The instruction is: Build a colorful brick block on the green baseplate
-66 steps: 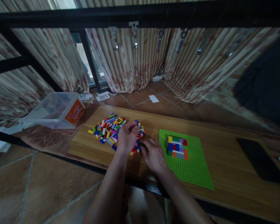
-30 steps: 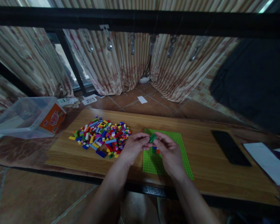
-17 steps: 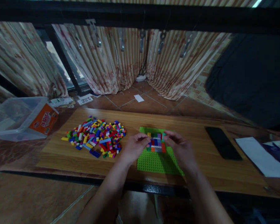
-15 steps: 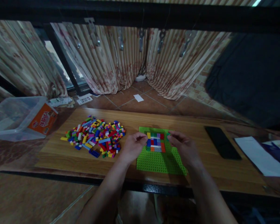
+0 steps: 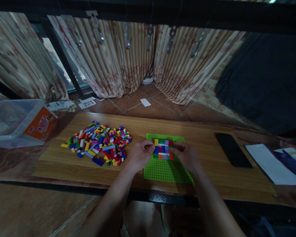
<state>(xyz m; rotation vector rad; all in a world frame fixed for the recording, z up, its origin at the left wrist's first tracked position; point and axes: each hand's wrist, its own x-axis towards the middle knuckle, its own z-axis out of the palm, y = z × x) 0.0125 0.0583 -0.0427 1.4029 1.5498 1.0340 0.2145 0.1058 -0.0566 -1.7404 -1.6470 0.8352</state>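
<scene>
A green studded baseplate [image 5: 166,172] lies on the table, bearing a block of bricks [image 5: 163,149] in yellow, green, purple, red, blue, white and orange. My right hand [image 5: 186,154] is at the block's right side, thumb and finger pinched on a small green brick [image 5: 172,147], mostly covered by the fingertips. At the block's left edge is my left hand [image 5: 141,154], its fingers curled and thumb and forefinger together. Whether anything is between them is hidden.
A heap of loose bricks [image 5: 98,141] spreads over the wooden tabletop [image 5: 71,172] on the left. Beyond it stands a clear plastic bin [image 5: 14,140] with an orange label. To the right lie a black phone-like slab [image 5: 233,149] and white paper [image 5: 272,164].
My right hand has moved left with the green brick, from beside the block to its right edge. My left hand keeps its place by the block. The view has shifted slightly.
</scene>
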